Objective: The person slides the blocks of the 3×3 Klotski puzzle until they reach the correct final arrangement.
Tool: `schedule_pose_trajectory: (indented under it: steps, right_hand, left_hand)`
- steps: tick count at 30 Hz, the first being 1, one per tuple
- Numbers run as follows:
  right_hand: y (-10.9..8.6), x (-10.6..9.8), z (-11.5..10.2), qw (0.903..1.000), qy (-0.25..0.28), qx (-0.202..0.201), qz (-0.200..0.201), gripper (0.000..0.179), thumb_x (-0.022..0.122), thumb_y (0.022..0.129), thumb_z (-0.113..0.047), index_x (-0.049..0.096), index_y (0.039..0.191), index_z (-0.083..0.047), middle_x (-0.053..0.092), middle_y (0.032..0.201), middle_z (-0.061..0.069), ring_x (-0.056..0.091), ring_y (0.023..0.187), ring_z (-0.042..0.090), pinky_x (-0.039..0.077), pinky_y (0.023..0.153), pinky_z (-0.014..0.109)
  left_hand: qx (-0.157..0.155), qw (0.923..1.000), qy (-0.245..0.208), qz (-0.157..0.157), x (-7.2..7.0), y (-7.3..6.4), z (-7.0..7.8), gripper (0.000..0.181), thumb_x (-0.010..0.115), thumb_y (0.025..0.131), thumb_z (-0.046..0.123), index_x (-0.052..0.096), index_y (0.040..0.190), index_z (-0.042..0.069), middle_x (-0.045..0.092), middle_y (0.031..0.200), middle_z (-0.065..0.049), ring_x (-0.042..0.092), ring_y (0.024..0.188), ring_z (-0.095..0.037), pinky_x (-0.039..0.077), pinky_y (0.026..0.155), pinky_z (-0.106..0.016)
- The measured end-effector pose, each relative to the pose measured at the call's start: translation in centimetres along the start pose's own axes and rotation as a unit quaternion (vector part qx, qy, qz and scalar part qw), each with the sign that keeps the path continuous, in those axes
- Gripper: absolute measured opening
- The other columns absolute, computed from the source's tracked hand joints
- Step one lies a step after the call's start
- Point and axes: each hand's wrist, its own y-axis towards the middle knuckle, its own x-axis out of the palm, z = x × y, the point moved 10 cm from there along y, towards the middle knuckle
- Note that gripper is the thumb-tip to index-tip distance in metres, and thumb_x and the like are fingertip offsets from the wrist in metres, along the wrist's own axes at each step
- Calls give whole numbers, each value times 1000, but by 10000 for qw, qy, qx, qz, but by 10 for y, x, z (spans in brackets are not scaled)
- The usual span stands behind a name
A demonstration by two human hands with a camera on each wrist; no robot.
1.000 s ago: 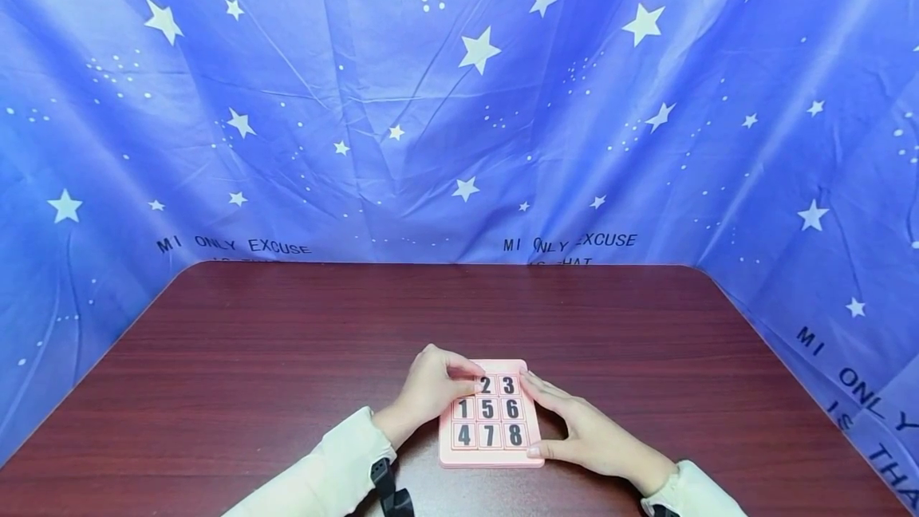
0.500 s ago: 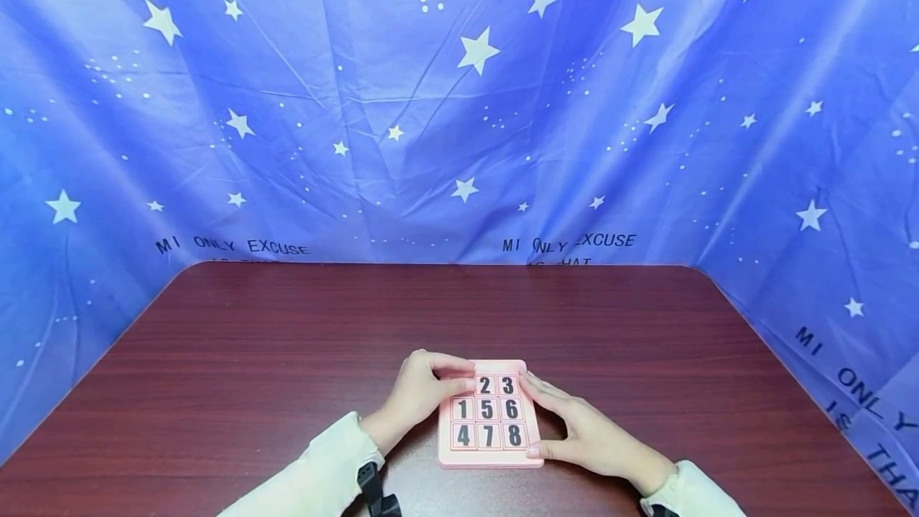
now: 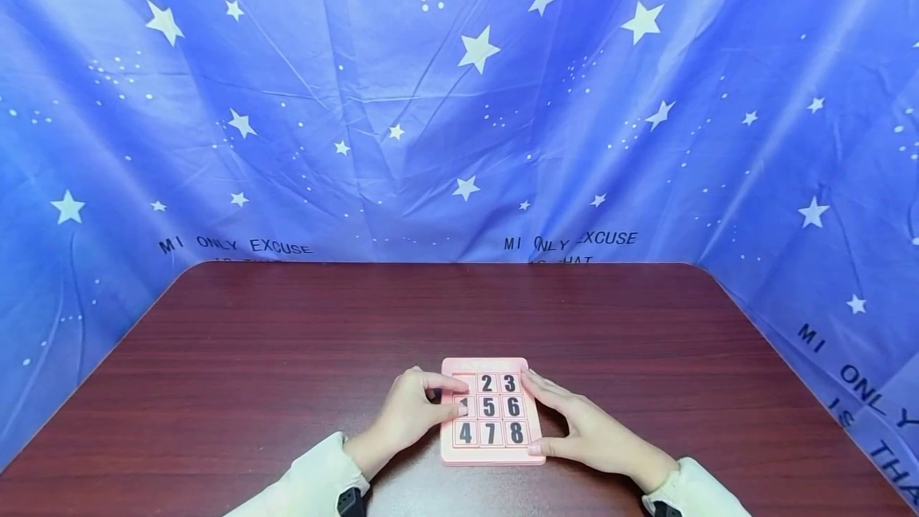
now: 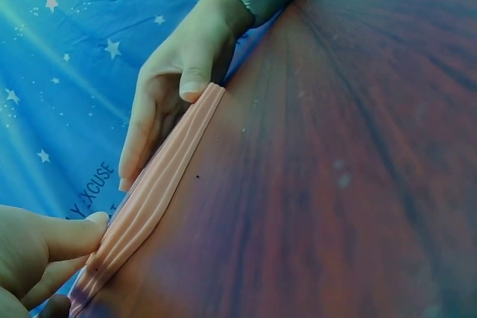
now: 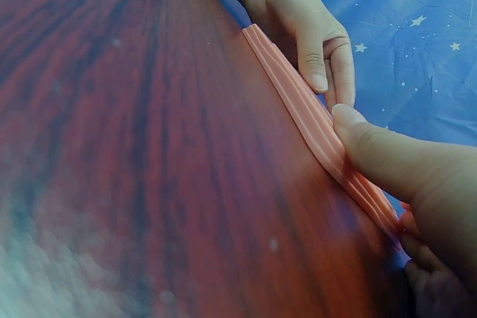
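Note:
A pink number slide puzzle (image 3: 494, 456) lies on the table with tiles 1 to 8 in its frame; the top-left slot is vacant. My left hand (image 3: 411, 412) reaches over its left side, thumb on the tile 1 (image 3: 465, 400) and partly covering it, index finger extended over the vacant slot. My right hand (image 3: 594, 436) holds the puzzle's right edge, thumb at the lower right corner and fingers along the upper right. Both wrist views show the ridged side (image 4: 165, 180) of the puzzle between the two hands.
Beneath everything is a dark red wood-grain table (image 3: 287, 325) with rounded far corners. A blue star-patterned cloth (image 3: 402, 102) hangs behind and along both sides. Black straps (image 3: 352, 501) circle the wrists over pale sleeves (image 3: 309, 469).
My left hand has drawn back left and down from near tile 2, and its thumb now lies on tile 1. The right hand keeps its hold; the tiles show the same arrangement.

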Motion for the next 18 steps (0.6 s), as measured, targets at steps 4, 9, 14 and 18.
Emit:
schedule_pose_trajectory:
  steps: [4, 9, 14, 18]
  right_hand:
    - [0, 1, -1, 10000, 34, -43, 7, 82, 70, 80, -43, 36, 144, -3, 34, 148, 17, 34, 133, 35, 17, 105, 10]
    - [0, 0, 0, 10000, -19, 43, -7, 82, 70, 80, -44, 37, 144, -4, 34, 148, 16, 35, 132, 36, 20, 106, 13]
    - [0, 0, -1, 10000, 15, -12, 5, 82, 70, 80, -44, 36, 144, -4, 34, 148, 17, 35, 132, 36, 17, 105, 10]
    - [0, 1, -1, 10000, 59, -72, 15, 82, 70, 80, -42, 36, 143, -3, 34, 148, 18, 34, 133, 35, 15, 104, 8]
  left_hand:
    - [-26, 10000, 66, 67, 0, 0, 0, 24, 79, 66, 9, 77, 89, 18, 71, 83, 2, 49, 76, -14, 39, 72, -31]
    - [-23, 9997, 157, 175, -2, 5, -1, 21, 80, 69, 12, 78, 88, 20, 69, 81, 5, 43, 71, -10, 35, 65, -26]
    - [-65, 9993, 194, 298, -5, 11, -4, 20, 79, 70, 11, 77, 87, 21, 70, 84, 6, 48, 76, -10, 38, 69, -28]
    - [-137, 9992, 144, 335, -7, 16, -4, 21, 78, 70, 9, 77, 87, 21, 70, 86, 5, 47, 76, -13, 38, 68, -28]
